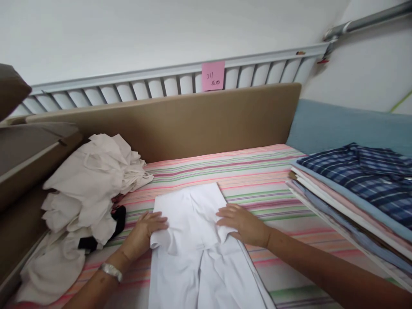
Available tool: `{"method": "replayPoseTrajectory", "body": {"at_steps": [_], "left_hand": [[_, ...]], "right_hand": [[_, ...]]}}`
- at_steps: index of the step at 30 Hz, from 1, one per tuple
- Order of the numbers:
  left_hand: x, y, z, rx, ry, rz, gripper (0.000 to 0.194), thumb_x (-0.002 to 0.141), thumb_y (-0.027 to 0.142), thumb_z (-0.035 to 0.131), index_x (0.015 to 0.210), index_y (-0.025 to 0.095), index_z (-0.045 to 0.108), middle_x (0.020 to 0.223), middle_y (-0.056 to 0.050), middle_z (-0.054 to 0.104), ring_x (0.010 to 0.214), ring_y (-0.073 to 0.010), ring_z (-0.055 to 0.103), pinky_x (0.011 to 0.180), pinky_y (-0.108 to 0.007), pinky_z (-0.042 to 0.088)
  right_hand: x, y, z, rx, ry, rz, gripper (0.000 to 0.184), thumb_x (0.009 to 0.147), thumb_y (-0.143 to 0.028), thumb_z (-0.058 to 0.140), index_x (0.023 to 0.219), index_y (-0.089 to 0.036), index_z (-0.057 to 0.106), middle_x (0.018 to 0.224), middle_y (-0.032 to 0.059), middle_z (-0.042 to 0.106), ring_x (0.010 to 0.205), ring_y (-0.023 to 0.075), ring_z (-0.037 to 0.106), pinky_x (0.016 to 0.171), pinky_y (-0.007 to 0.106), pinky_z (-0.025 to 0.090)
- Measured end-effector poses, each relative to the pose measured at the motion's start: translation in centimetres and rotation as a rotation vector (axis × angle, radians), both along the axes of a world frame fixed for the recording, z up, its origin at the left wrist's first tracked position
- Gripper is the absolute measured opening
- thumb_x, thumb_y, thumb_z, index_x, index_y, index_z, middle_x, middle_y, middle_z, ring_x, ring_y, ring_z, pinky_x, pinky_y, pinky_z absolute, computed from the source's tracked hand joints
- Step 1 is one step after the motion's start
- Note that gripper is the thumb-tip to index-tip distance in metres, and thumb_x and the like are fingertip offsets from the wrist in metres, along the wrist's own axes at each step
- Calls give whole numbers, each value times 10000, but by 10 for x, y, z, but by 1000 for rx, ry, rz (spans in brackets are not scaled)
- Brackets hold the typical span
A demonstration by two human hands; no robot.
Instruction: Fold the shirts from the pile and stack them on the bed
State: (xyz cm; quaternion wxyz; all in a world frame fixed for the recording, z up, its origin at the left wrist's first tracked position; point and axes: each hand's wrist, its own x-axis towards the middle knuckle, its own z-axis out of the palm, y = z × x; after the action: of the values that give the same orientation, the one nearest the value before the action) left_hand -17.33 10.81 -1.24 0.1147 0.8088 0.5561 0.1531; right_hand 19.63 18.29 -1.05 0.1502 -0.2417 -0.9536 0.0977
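Observation:
A white garment (206,274) lies partly folded in front of me on a striped sheet (283,210), its upper part doubled over and its lower part wrinkled. My left hand (149,227), with a silvery band at the wrist, holds the left edge of the folded part, fingers resting over the cloth. On the opposite side my right hand (243,223) grips the right edge, its fingers bent over the fabric and the thumb lower down. Parts of both hands' grip are hidden by the cloth.
A heap of crumpled off-white cloth (96,184) is at left beside brown boards (19,184). Folded garments are stacked at right, a blue plaid shirt (367,171) on top. Behind stand a brown panel (199,124) and a white radiator (138,89) with a pink note (213,76).

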Motion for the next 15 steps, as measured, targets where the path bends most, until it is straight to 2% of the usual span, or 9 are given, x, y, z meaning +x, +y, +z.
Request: {"method": "replayPoseTrajectory", "body": {"at_steps": [3,5,6,8,10,12,15], "left_hand": [[-4,-10,14,-153,88,-1,488,729,68,409,1037,350,662,1218,21,618,1189,-196,514,1054,-459,325],[-3,-5,27,-168,45,44,431,756,110,397,1029,301,671,1184,1,641,1149,-184,546,1038,-399,363],[-1,2,33,-146,9,79,392,781,155,400,1044,274,665,1178,-13,645,1141,-182,550,1031,-372,375],[8,25,42,-90,-22,150,384,813,230,407,1136,219,615,1236,-43,607,1173,-178,521,1031,-323,372],[18,56,44,-90,47,213,438,813,252,422,1228,170,540,1318,-73,538,1224,-181,470,1053,-299,333],[24,88,38,-169,136,254,491,783,245,458,1259,134,502,1331,-102,520,1207,-193,484,1032,-289,346],[23,130,28,-335,198,238,485,689,293,570,1153,153,588,1201,-87,620,1065,-200,578,921,-259,428]], "right_hand": [[6,-19,24,-185,-63,42,272,794,-297,581,1049,-251,663,1112,59,663,1038,225,587,900,356,417],[4,-19,42,-297,-35,21,268,869,-373,484,992,-240,682,974,39,707,895,185,640,783,284,461],[-1,-12,50,-305,2,-18,305,900,-376,426,973,-233,686,938,32,713,862,174,647,759,271,466],[-17,13,58,-212,82,-145,319,913,-345,394,1003,-224,674,1010,38,699,944,186,629,826,294,459],[-39,48,56,-114,74,-261,293,870,-302,475,1107,-225,630,1176,51,633,1105,213,555,947,340,407],[-61,85,46,-172,-47,-333,388,817,-282,555,1201,-226,569,1286,57,556,1174,217,503,982,330,384],[-82,129,33,-346,-239,-388,415,732,-333,652,1131,-224,616,1192,54,618,1062,225,576,868,291,457]]}}
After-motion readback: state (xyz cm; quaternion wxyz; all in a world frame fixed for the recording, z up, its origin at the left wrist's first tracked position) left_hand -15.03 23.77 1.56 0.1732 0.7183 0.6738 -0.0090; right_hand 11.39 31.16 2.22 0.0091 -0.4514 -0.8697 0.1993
